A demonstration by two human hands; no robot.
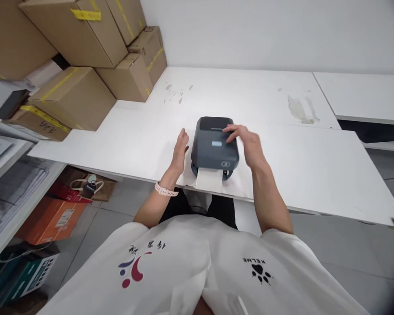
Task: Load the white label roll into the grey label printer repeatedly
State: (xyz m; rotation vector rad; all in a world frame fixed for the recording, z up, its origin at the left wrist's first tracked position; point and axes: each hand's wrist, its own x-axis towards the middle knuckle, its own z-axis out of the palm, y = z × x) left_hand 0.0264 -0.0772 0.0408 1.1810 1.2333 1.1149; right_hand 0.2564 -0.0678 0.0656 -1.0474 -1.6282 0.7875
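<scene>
A dark grey label printer (213,148) stands near the front edge of the white table (298,166). A strip of white label paper (210,179) sticks out of its front slot. My left hand (180,151) lies open beside the printer's left side, fingers stretched out and close to or touching it. My right hand (244,139) rests on top of the printer's lid with the fingers spread flat. A pale wristband sits on my left wrist.
Several taped cardboard boxes (85,57) are stacked at the table's back left. A shelf (13,175) with boxes under it stands at the left. A second white table (364,94) adjoins at the right, with a gap between.
</scene>
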